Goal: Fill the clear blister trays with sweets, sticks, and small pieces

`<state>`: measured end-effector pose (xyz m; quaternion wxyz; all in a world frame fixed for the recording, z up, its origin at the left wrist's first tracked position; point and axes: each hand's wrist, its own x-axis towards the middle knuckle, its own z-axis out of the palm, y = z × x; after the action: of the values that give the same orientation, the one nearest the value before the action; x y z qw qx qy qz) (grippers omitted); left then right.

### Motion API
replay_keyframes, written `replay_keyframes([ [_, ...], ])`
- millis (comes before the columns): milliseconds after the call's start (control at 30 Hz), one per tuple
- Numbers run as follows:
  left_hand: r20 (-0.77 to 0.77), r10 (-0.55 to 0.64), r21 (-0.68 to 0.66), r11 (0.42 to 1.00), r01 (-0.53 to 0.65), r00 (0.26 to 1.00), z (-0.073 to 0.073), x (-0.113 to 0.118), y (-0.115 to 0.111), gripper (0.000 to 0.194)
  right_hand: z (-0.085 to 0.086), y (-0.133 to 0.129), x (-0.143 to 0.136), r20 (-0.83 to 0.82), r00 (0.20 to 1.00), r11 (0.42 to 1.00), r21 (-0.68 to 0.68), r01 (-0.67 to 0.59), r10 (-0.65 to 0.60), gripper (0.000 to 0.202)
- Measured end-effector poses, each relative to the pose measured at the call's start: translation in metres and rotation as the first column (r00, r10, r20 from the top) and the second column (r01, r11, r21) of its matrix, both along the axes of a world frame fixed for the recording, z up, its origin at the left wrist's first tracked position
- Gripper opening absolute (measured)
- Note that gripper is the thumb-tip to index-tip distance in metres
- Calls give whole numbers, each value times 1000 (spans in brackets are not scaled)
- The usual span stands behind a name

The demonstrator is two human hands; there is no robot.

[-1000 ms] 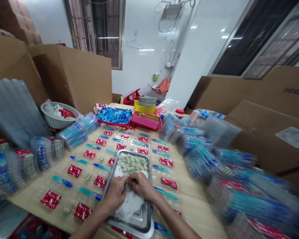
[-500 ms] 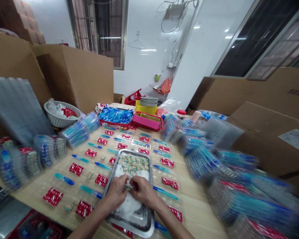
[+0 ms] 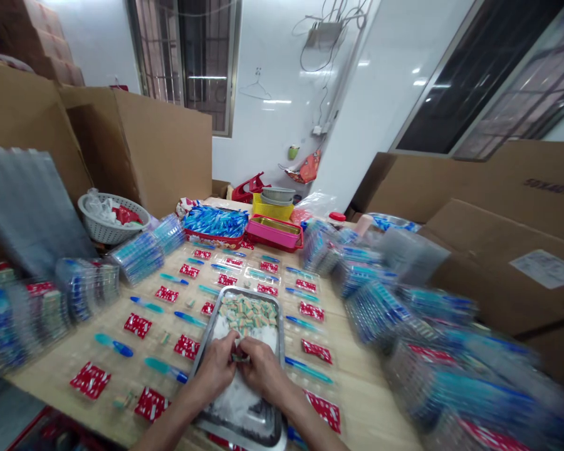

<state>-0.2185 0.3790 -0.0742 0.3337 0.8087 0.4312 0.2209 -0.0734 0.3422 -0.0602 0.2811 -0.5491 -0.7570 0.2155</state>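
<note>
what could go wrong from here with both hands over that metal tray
1. The left hand and right hand seem to pinch a small piece at the fingertips; it might slip into the white powder.
2. The metal tray appears to overlap a red packet at its near edge, so it could rock if pressed.
3. The stacked plastic packs on the right lean and might slide if bumped.

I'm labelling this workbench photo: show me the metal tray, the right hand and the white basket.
Metal tray (image 3: 261, 418), head view: bare floor, near end.
Right hand (image 3: 262, 369), head view: back of hand.
White basket (image 3: 107, 232), head view: outer wall.
</note>
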Motion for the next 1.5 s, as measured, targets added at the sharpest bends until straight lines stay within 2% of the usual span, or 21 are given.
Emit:
replay_keyframes([
  [133,-44,12,18,1000,-11,999,-11,2,3,50,-5,1,-1,172,985,999,26,-20,16,26],
  [233,-15,-5,33,999,5,1000,-20,2,7,52,-7,1,-1,241,970,998,63,-29,13,24],
  [333,27,5,23,1000,-5,1000,-25,-1,11,58,-8,1,-1,202,979,994,103,-23,2,26],
  [433,58,13,4,1000,-13,998,-27,-9,14,63,-6,5,8,43,998,999,-2,35,-35,23],
  [500,61,8,-10,1000,-7,998,-29,-14,15,64,0,15,26,-130,987,989,-123,82,-98,16],
  [600,57,29,-11,1000,-29,998,-31,-21,16,60,10,40,75,-302,926,963,-214,164,-225,8],
  [733,65,50,-19,999,-49,997,-35,-23,18,52,16,82,150,-227,907,924,-235,303,-355,4],
  [800,72,40,-23,999,-39,997,-38,-22,19,50,14,99,175,-159,911,910,-241,337,-380,5],
  [867,71,33,-24,999,-31,997,-39,-21,20,49,10,110,188,-67,921,900,-249,357,-384,7],
  [1033,62,69,-49,997,-66,996,-37,-21,19,44,-2,122,190,188,927,903,-231,363,-325,10],
  [1233,62,121,-72,991,-117,991,-16,-17,14,40,-4,115,178,421,859,920,-123,372,-291,17],
  [1367,53,129,-91,988,-124,990,-6,-11,13,38,-9,105,171,499,804,917,-45,396,-323,19],
  [1500,43,127,-87,989,-123,991,-6,-10,13,35,-16,99,168,513,776,908,18,418,-367,18],
])
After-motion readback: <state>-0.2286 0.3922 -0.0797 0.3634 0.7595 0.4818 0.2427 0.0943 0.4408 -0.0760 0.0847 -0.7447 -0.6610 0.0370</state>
